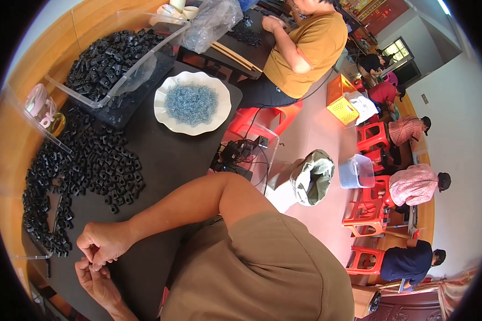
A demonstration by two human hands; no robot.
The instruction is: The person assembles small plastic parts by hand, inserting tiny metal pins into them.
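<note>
Nearest, a brown shirt [262, 267] fills the lower middle of the frame, and from its sleeve a bare forearm runs left to the right hand [106, 243], whose thumb and fingers are pinched together at the lower left. The left hand [99, 286] comes up from the lower edge just below it, its fingertips closed too and meeting those of the right. Between them, at the lower left, is a small piece [95, 267], pale and mostly hidden by the fingers, too small to identify. Both hands are over a dark tabletop [163, 160]. Just above them, along the left side, spreads a loose heap of small black plastic parts [107, 160], many showing a hole. Farther up, near the top centre-left, a white scalloped plate [223, 109] bears a mound of tiny translucent bluish pieces [191, 104]; to its left stands a clear plastic bin [147, 61] holding more black parts. At the left edge lies a roll of yellowish tape [58, 124]. Beyond the plate, at the top, a crumpled clear bag [211, 24] lies near wooden sticks [235, 56], and a co-worker in a mustard shirt [313, 48] sits on a red plastic stool [276, 117]. Right of centre on the floor are an open sack [313, 179], a translucent tub [357, 171] and a yellow crate [341, 101]. Farthest, more people [415, 184] sit on red stools along the white wall [460, 155] at right.
</note>
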